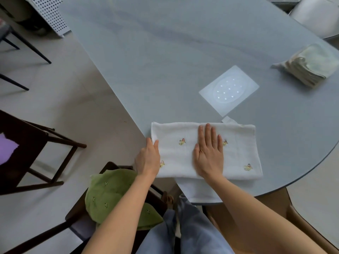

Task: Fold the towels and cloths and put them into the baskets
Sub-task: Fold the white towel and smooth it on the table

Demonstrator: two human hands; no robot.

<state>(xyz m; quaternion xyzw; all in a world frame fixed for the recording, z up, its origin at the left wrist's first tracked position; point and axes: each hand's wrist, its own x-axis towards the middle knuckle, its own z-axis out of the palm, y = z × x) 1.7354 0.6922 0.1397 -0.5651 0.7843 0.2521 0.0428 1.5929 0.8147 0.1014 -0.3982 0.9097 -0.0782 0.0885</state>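
The white towel (205,149), stitched with small yellow motifs, lies folded into a long band at the near edge of the grey table (165,61), with its lower layer hanging over that edge toward the person's lap. The right hand (209,153) lies flat on the middle of the towel, palm down, fingers straight and close together, pointing toward the far side of the table. The left hand (147,158) holds the towel's left end just where the table's left edge runs, thumb on top of the cloth and fingers curled round the end. A small white label sticks out from the towel's far edge. Beyond it, near the table's middle, a bright rectangular patch of light (229,89) reflects off the surface. A stack of folded cloths (310,66) sits near the right edge, well apart from the towel. A green cushion (113,198) rests on a dark wooden chair (77,219) beside the person's left arm.
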